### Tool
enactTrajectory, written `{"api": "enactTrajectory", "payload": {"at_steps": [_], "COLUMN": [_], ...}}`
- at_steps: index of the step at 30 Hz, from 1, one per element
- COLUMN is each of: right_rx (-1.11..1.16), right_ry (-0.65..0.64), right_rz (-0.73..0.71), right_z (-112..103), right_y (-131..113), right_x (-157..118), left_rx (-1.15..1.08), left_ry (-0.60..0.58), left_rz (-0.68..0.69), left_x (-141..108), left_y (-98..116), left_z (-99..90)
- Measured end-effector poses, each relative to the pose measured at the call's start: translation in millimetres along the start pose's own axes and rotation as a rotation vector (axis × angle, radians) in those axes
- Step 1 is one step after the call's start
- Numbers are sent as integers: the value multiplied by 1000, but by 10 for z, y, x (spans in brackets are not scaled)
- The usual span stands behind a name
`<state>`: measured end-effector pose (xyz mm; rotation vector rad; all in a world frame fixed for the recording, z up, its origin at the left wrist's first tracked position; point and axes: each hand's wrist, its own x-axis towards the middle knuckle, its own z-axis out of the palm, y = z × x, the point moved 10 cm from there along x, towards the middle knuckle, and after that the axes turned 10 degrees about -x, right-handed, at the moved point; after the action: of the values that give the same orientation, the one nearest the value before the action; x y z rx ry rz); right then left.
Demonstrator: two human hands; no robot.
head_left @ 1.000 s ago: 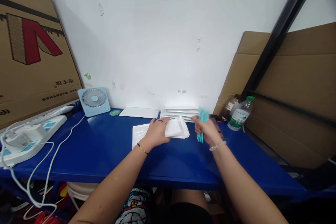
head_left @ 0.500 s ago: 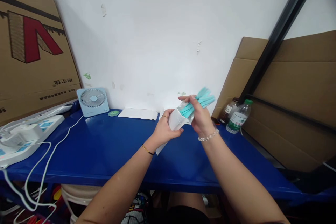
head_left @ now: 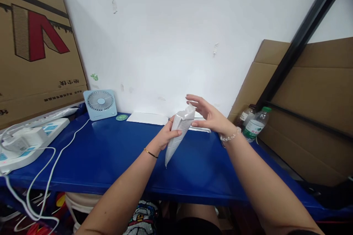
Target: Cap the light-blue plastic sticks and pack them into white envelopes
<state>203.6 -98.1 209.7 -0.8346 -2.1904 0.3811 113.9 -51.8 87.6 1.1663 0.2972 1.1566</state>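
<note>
Above the desk, my left hand is closed around a white plastic mailing bag, thumb across its front. The bag tilts, its crumpled mouth up towards the right and a pointed corner hanging down. My right hand is beside the mouth with fingers apart and curved, the thumb close to the bag's edge; whether it touches is unclear. No teal strips show now, and the inside of the bag is hidden from this angle.
On the blue desk lie flat white packets by the wall. A light-blue fan, a green round coaster and a power strip with cables stand left. Bottles and cardboard are right.
The bundle of teal strips has gone out of sight at the bag's mouth. My right hand has let go and opened. The bag now stands steeper in my left hand.
</note>
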Motion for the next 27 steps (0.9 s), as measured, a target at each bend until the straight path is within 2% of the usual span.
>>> {"api": "enactTrajectory", "payload": {"at_steps": [2,4,6,8,11,13,14,15,17,19,20,21,23,25,27], "right_rx": [-133,-196,-209,-231,-370,-532,-610,-669,-720,-689,-659,-621,-528,-380,-288], "right_ry": [-9,-1,3,16,203,325,327,277,92,-63,-76,-36,158,392,550], "right_rz": [-21,13,73,122,100,10,-44,-93,-127,-65,-12,50,178,349,509], "right_z": [36,78,112,106,-106,-220,-210,-149,30,129,98,3,-324,-690,-923], "right_y": [8,69,157,233,204,67,-3,-50,-38,92,180,285,564,1019,1561], "right_x": [-34,-37,-10,33,80,76,82,101,158,219,253,289,319,228,54], "left_rx": [-9,95,254,352,304,244,235,245,288,292,274,253,216,149,-59], "left_ry": [-61,-82,-15,123,255,248,228,200,133,85,90,128,298,594,881], "left_rz": [-58,-40,42,105,93,65,57,50,26,15,36,83,212,279,202], "left_x": [-23,-45,-57,-70,-59,-19,6,33,91,151,182,209,222,133,-10], "left_y": [-28,17,123,224,252,245,249,255,251,241,260,305,427,470,293], "left_z": [20,39,9,-81,-207,-233,-232,-222,-196,-209,-257,-352,-684,-1185,-1668]}}
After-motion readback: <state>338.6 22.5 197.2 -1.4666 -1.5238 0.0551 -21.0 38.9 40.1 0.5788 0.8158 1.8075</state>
